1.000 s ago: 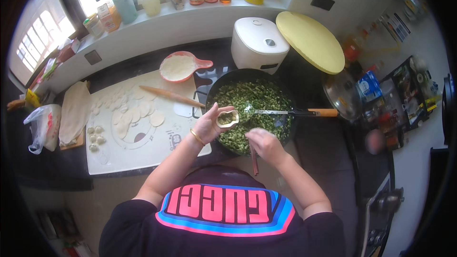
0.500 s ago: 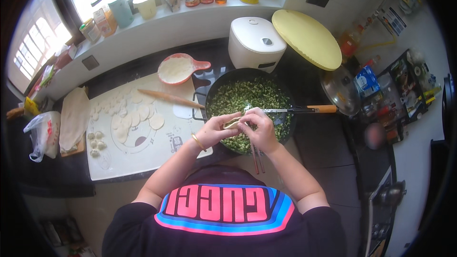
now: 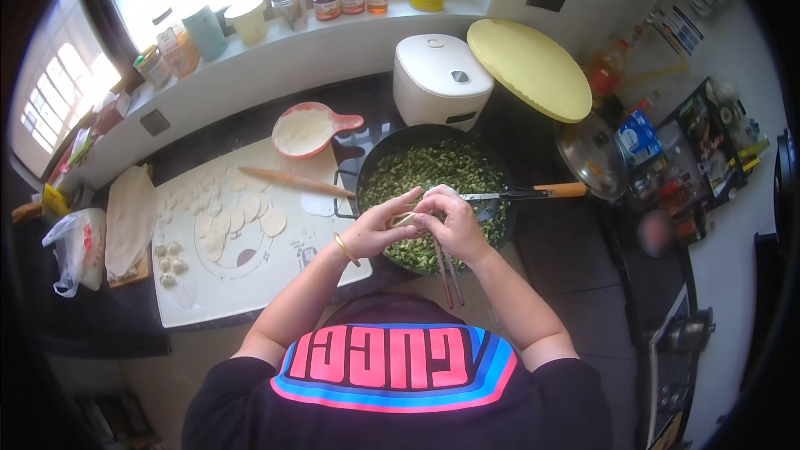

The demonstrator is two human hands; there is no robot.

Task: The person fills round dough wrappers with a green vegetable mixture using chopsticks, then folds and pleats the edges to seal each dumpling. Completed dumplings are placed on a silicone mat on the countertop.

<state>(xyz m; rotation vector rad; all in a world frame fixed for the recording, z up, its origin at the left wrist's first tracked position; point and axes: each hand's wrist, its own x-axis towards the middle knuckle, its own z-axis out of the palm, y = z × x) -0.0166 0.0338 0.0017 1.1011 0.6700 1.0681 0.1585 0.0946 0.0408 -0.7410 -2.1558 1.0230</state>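
Observation:
Between my two hands a folded dumpling wrapper [image 3: 403, 220] is held over the pan, its edge pinched. My left hand [image 3: 372, 232] cups it from the left with thumb and fingers, a gold bangle on the wrist. The fingers of my right hand [image 3: 454, 225] press together at its right end; whatever filling is inside is hidden. Below, a dark pan [image 3: 395, 140] holds chopped green filling [image 3: 437, 162]. A pair of chopsticks [image 3: 448, 277] sticks out over the pan's near side, and a wooden-handled turner [image 3: 560, 190] lies across its right rim.
To the left, a white mat [image 3: 196, 293] carries round wrappers [image 3: 272, 222], dough pieces, several shaped dumplings [image 3: 172, 265] and a rolling pin [image 3: 287, 179]. Behind stand a red flour bowl [image 3: 347, 122], a white rice cooker [image 3: 442, 75] and a yellow round lid [image 3: 533, 71]. Jars line the sill.
My hands stay over the pan, and the fingers have shifted slightly on the wrapper, which shows as a narrower fold. The whole view has turned a little.

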